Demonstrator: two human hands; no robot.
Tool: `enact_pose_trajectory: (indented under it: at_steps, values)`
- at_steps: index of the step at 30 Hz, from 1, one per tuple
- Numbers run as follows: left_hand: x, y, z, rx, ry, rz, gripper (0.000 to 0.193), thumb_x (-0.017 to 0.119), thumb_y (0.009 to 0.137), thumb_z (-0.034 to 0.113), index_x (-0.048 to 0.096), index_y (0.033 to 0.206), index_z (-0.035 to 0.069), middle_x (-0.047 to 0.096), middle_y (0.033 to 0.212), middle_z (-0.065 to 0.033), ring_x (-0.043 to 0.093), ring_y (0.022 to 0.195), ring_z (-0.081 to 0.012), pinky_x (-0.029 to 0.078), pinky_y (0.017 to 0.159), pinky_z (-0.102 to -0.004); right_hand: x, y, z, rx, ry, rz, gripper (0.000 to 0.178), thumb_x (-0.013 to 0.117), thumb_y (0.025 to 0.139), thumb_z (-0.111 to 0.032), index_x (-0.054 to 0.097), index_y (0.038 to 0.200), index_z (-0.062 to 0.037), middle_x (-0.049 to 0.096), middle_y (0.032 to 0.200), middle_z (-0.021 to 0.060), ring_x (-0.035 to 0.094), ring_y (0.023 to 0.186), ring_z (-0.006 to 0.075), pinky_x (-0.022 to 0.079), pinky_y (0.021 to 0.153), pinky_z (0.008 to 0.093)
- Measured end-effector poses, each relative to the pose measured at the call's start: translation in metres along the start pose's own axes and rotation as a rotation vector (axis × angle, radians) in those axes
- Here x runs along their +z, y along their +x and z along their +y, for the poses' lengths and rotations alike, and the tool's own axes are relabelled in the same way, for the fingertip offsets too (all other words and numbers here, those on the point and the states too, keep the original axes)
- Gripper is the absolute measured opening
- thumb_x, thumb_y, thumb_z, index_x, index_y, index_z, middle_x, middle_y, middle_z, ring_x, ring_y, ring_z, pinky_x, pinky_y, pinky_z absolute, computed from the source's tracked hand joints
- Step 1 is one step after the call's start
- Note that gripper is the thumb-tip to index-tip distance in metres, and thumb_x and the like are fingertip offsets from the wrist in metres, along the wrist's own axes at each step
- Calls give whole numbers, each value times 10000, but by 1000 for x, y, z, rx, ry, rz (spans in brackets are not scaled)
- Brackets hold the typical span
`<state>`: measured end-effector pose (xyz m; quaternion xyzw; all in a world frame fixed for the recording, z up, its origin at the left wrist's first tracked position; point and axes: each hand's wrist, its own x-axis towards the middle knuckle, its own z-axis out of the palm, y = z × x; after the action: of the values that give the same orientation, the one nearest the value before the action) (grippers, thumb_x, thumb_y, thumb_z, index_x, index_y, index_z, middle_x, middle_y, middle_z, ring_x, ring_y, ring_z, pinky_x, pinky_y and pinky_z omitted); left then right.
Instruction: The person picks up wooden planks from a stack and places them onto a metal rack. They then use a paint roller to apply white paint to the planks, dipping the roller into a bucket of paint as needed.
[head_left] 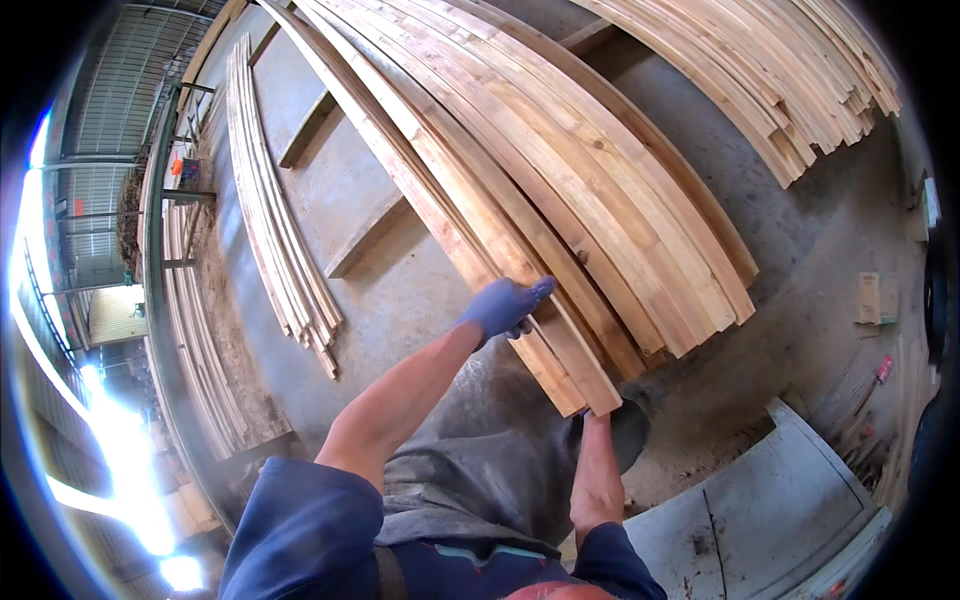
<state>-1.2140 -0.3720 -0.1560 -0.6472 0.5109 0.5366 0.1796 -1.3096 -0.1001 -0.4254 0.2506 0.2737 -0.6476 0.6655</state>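
Note:
My left hand (508, 306), in a blue-purple glove, is closed over a long wooden board (572, 350) at the near side of a stack. Its thumb lies across the top face and its fingers bend down at the left edge. My right hand (588, 414) is at the near end of that same board, gripping from below; the wood hides most of its fingers. A second board (545, 372) runs close along the left side of the held one. To the right lies a layer of wide planks (640, 250), side by side.
Wooden crosspieces (368, 236) lie on the concrete floor under the boards. A bundle of thin strips (275, 220) is at left, another lumber stack (760, 80) at far right. A grey metal panel (755, 510) stands near my right. A small cardboard box (877, 298) lies beyond.

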Motion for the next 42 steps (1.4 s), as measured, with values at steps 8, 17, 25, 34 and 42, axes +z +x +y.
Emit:
enact_pose_trajectory:
  at_steps: [8, 17, 25, 34, 42]
  values:
    - [8, 38, 14, -162, -142, -157, 648, 523, 875, 634, 622, 781, 1, 654, 728, -120, 634, 585, -187, 524, 520, -290, 7, 23, 0, -34, -38, 64, 420, 488, 980, -218, 479, 1321, 25, 572, 1245, 116, 558, 1109, 211, 443, 982, 331]
    - [-13, 18, 5, 140, 51, -240, 507, 512, 954, 460, 601, 1005, -36, 651, 705, -121, 651, 552, -201, 528, 474, -330, 7, 26, 11, -52, -85, 124, 398, 502, 980, -192, 489, 1312, 28, 584, 1217, 97, 558, 1079, 179, 445, 965, 304]
    - [-41, 34, -208, -11, -1587, -53, 577, 458, 947, 545, 573, 1166, 23, 657, 984, -148, 653, 822, -242, 540, 744, -406, 0, -4, 41, -35, -235, 205, 379, 514, 981, -168, 499, 1303, 31, 594, 1192, 80, 559, 1052, 150, 446, 950, 279]
    - [44, 67, -279, 68, -1282, 7, 431, 530, 956, 366, 509, 1313, 124, 623, 1194, -117, 603, 1085, -228, 507, 934, -406, 21, -80, 119, -38, -601, 245, 353, 543, 974, -145, 527, 1279, 31, 604, 1166, 54, 557, 1026, 111, 454, 930, 258]
    - [-16, -43, -301, -20, -1608, -128, 411, 537, 956, 349, 528, 1299, 123, 636, 1171, -113, 612, 1067, -223, 512, 927, -397, 233, -144, 146, 384, -1331, 33, 512, 550, 974, -219, 363, 1439, -111, 561, 1137, 3, 544, 872, 77, 479, 787, 255]
